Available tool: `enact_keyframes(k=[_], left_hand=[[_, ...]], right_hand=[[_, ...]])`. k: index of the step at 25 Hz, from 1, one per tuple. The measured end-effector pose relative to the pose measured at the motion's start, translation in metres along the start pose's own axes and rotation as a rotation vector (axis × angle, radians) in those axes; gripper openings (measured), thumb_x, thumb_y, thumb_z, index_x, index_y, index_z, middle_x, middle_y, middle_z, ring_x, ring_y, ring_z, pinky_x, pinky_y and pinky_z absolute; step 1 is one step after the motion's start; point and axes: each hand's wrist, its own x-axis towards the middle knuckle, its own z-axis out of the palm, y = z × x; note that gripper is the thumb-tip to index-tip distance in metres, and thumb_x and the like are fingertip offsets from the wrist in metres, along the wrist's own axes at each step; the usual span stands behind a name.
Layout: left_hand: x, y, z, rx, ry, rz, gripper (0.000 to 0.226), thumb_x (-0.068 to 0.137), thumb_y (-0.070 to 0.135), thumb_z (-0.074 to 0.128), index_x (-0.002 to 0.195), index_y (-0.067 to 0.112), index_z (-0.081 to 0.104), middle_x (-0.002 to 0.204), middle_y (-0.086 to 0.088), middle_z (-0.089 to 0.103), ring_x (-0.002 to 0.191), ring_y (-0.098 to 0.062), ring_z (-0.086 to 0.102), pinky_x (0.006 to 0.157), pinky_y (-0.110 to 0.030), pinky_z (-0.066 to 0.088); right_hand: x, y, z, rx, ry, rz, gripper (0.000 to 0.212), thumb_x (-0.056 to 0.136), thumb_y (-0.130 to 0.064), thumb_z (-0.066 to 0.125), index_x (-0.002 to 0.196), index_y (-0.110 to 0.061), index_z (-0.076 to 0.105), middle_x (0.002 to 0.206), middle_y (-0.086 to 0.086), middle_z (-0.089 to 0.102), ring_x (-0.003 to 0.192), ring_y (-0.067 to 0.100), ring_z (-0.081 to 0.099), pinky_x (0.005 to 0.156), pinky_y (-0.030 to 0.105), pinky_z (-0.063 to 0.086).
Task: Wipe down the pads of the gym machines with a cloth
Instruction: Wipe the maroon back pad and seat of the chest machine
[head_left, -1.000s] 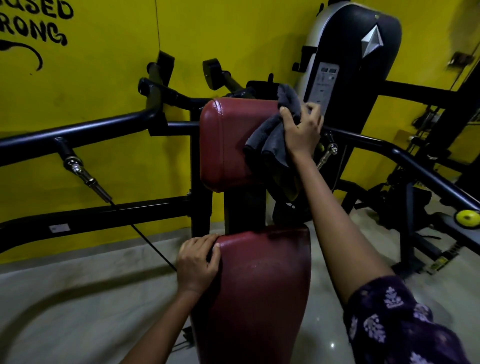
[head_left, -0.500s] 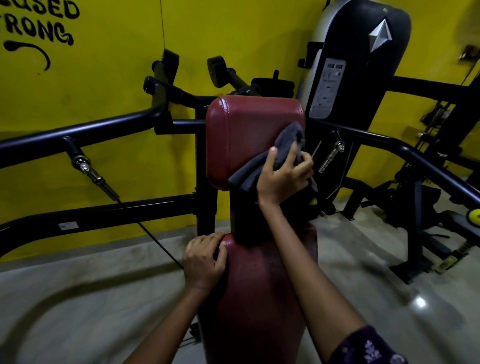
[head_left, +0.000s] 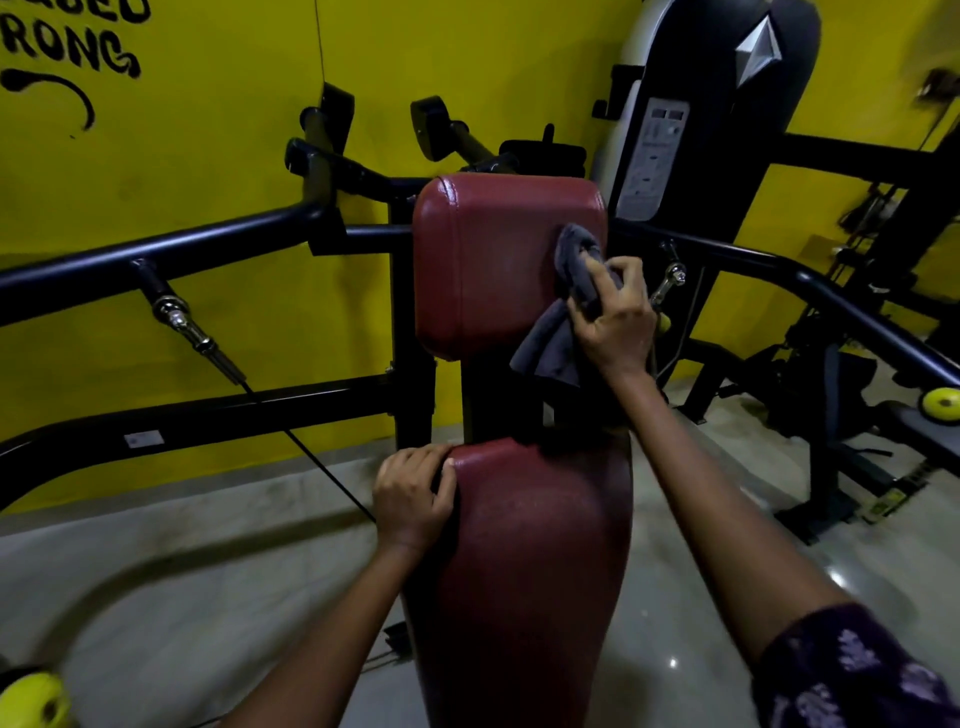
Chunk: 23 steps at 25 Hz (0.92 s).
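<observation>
Room: yellow wall (head_left: 218, 171) behind everything with black painted lettering up top left, grey shiny floor (head_left: 156, 597) underneath.
Machine: black tube frame (head_left: 156, 252) running left and right, with a chrome pin sticking out of the left bar and a thin cable hanging off it.
Upper pad: dark red upper pad (head_left: 483, 265) stands upright on a black post, pretty much dead centre.
Lower pad: longer red lower pad (head_left: 524, 571) sits below it, with a gap between the two where the post shows.
Cloth: dark grey cloth (head_left: 566, 317) is bunched against the right edge of the upper pad, its loose end dangling past the pad's bottom corner.
Right hand: right hand (head_left: 615, 317) has its fingers curled tight around the cloth, pressing it onto the pad's side.
Left hand: left hand (head_left: 413, 496) is wrapped over the top left corner of the lower pad, fingers closed on the edge.
Background: black-and-white weight stack cover (head_left: 711, 104) with a label panel stands at back right, and another machine sits further right, blurry.
</observation>
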Motion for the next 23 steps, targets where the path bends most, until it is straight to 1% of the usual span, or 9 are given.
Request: enact_keyframes(k=[5, 10, 11, 13, 15, 16, 19, 21, 23], left_hand=[[0.001, 0.001, -0.004, -0.007, -0.066, -0.039, 0.037, 0.088, 0.033, 0.041, 0.099, 0.013, 0.07, 0.092, -0.002, 0.071, 0.081, -0.023, 0.063, 0.074, -0.034, 0.046], [-0.01, -0.003, -0.009, 0.018, -0.138, -0.021, 0.045, 0.094, 0.036, 0.034, 0.117, 0.012, 0.064, 0.109, -0.007, 0.066, 0.098, -0.025, 0.06, 0.083, -0.037, 0.045], [-0.017, -0.006, -0.012, 0.011, -0.141, -0.048, 0.046, 0.095, 0.037, 0.034, 0.122, 0.013, 0.062, 0.114, -0.008, 0.063, 0.103, -0.025, 0.057, 0.086, -0.037, 0.045], [-0.029, -0.009, -0.018, -0.026, -0.164, -0.114, 0.05, 0.095, 0.042, 0.03, 0.131, 0.018, 0.055, 0.126, -0.008, 0.056, 0.115, -0.025, 0.049, 0.092, -0.036, 0.043], [-0.031, -0.012, -0.021, -0.068, -0.21, -0.144, 0.056, 0.093, 0.047, 0.026, 0.136, 0.021, 0.05, 0.132, -0.007, 0.051, 0.121, -0.024, 0.043, 0.097, -0.033, 0.038], [-0.031, -0.013, -0.02, -0.095, -0.217, -0.154, 0.057, 0.093, 0.049, 0.025, 0.136, 0.021, 0.049, 0.133, -0.006, 0.05, 0.122, -0.024, 0.042, 0.099, -0.03, 0.034], [-0.029, -0.017, -0.015, -0.192, -0.187, -0.181, 0.057, 0.094, 0.047, 0.026, 0.135, 0.014, 0.049, 0.133, -0.006, 0.052, 0.124, -0.024, 0.043, 0.103, -0.019, 0.023], [-0.032, -0.02, -0.013, -0.221, -0.162, -0.181, 0.055, 0.095, 0.045, 0.028, 0.133, 0.012, 0.05, 0.133, -0.006, 0.052, 0.124, -0.024, 0.044, 0.103, -0.015, 0.02], [-0.034, -0.021, -0.013, -0.232, -0.166, -0.189, 0.057, 0.094, 0.046, 0.028, 0.135, 0.013, 0.049, 0.134, -0.007, 0.05, 0.125, -0.021, 0.042, 0.102, -0.016, 0.021]], right_hand=[[-0.025, 0.005, -0.044, 0.027, -0.029, -0.036, 0.047, 0.079, -0.035, 0.051, 0.116, -0.01, 0.064, 0.101, 0.017, 0.055, 0.085, 0.033, 0.059, 0.061, 0.033, 0.046], [-0.096, 0.013, -0.025, 0.011, -0.181, -0.098, 0.043, 0.08, -0.035, 0.054, 0.115, -0.013, 0.064, 0.098, 0.014, 0.054, 0.084, 0.032, 0.058, 0.058, 0.031, 0.045], [-0.11, 0.016, -0.015, 0.001, -0.245, -0.065, 0.041, 0.081, -0.032, 0.057, 0.117, -0.013, 0.063, 0.098, 0.015, 0.053, 0.086, 0.033, 0.057, 0.059, 0.032, 0.045], [-0.132, 0.017, 0.011, -0.032, -0.355, 0.158, 0.037, 0.087, -0.03, 0.061, 0.119, -0.013, 0.063, 0.103, 0.017, 0.052, 0.095, 0.036, 0.054, 0.068, 0.038, 0.044], [-0.147, 0.0, 0.031, -0.096, -0.36, 0.38, 0.035, 0.089, -0.034, 0.06, 0.117, -0.015, 0.064, 0.109, 0.016, 0.052, 0.101, 0.037, 0.051, 0.077, 0.042, 0.041], [-0.152, -0.013, 0.037, -0.122, -0.331, 0.401, 0.033, 0.089, -0.035, 0.06, 0.115, -0.016, 0.065, 0.109, 0.016, 0.053, 0.1, 0.036, 0.051, 0.078, 0.043, 0.041], [-0.162, -0.049, 0.046, -0.116, -0.316, 0.148, 0.032, 0.083, -0.036, 0.061, 0.11, -0.02, 0.066, 0.102, 0.012, 0.057, 0.089, 0.032, 0.053, 0.07, 0.04, 0.043], [-0.166, -0.048, 0.043, -0.108, -0.373, -0.072, 0.04, 0.079, -0.038, 0.051, 0.111, -0.02, 0.065, 0.102, 0.011, 0.058, 0.085, 0.032, 0.054, 0.067, 0.038, 0.043], [-0.161, -0.026, 0.04, -0.08, -0.384, -0.115, 0.042, 0.079, -0.036, 0.051, 0.112, -0.015, 0.064, 0.103, 0.014, 0.058, 0.086, 0.035, 0.055, 0.067, 0.04, 0.044]])
